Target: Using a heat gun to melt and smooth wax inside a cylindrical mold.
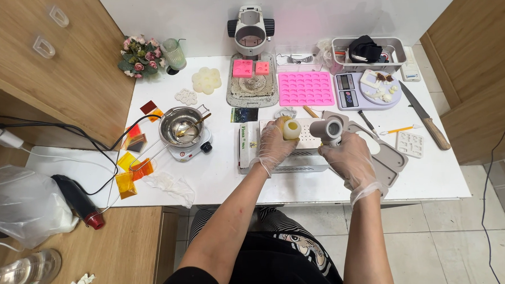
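left hand point(273, 144): gripping the pale yellow lump point(291, 129) over the white tray point(281, 160)
right hand point(349, 158): wrapping closed around the grey heat gun point(327, 128)
relation: nozzle lying just right of the lump, facing it
desk point(433, 175): carrying both

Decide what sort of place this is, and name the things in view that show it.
Probably a small home craft bench for candle or soap casting: pink silicone moulds, a metal melting pot on a little hot plate, and a digital scale share the white table.
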